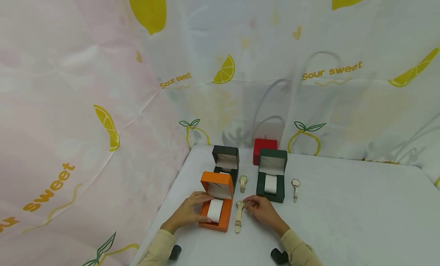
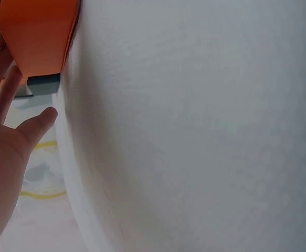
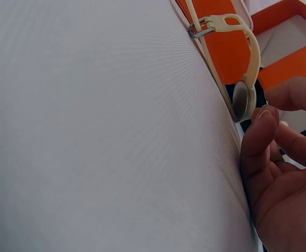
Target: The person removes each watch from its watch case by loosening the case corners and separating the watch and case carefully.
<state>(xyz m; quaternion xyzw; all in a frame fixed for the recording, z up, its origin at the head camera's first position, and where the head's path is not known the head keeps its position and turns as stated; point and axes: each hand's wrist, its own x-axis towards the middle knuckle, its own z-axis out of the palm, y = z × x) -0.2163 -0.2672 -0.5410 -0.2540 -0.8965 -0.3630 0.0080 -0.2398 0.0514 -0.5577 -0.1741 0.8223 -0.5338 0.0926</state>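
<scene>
An orange watch box (image 1: 225,216) stands with its lid raised and a white cushion (image 1: 215,210) inside. My left hand (image 1: 190,210) rests along its left side, fingers at the back and thumb near the front; in the left wrist view the fingers lie fairly straight against the orange wall. Right of that box lies a cream-strapped wristwatch (image 1: 238,217), its dial toward the back and its buckle toward me. My right hand (image 1: 262,211) has thumb and forefinger pinched at the edge of the watch case (image 3: 244,101). The buckle (image 3: 201,29) hangs over the strap in the right wrist view.
Behind are an open black box (image 1: 225,155), an open green box (image 1: 270,197) with a white cushion, and a red box (image 1: 265,145). One watch (image 1: 243,183) lies between the boxes, another (image 1: 295,189) to the right. Two dark objects (image 1: 175,252) lie near my forearms.
</scene>
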